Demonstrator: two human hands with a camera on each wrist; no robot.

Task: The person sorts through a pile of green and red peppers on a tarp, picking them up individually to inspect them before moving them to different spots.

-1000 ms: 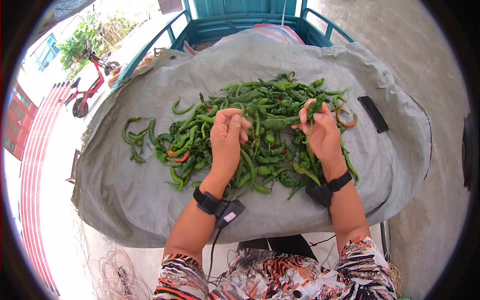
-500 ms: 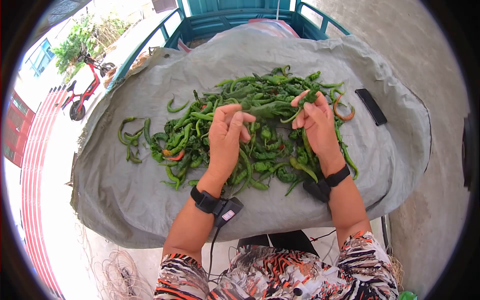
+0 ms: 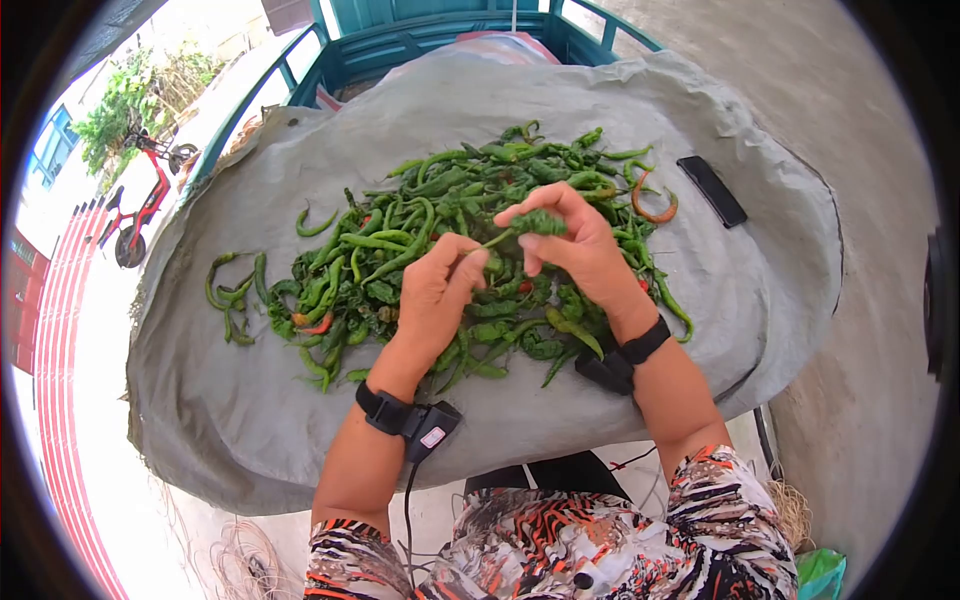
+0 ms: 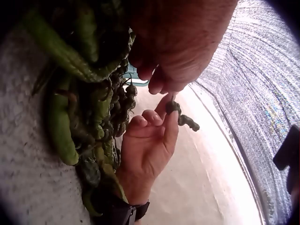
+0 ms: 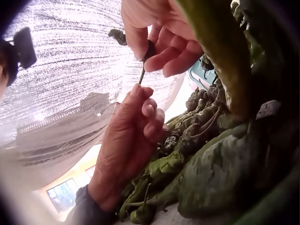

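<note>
My right hand (image 3: 585,245) pinches a crinkled dark green pepper (image 3: 541,222) between thumb and fingers, above the pile. Its thin pale stem (image 5: 142,74) points toward my left hand (image 3: 436,297), whose thumb and index finger pinch the stem's end. In the left wrist view the pepper's twisted tip (image 4: 191,123) sticks out past the right thumb. Beneath both hands spreads a heap of green peppers (image 3: 385,240), a few of them red or orange.
A grey cloth (image 3: 220,410) lies under the peppers. A black phone (image 3: 712,191) rests on it at the right, beside a curved orange-red pepper (image 3: 655,212). Some peppers (image 3: 233,295) lie apart at the left. Behind is a teal cart bed (image 3: 420,40).
The hands have come together: the right moved left with the pepper and turned its stem toward the left hand, which now pinches it. The head view has shifted slightly.
</note>
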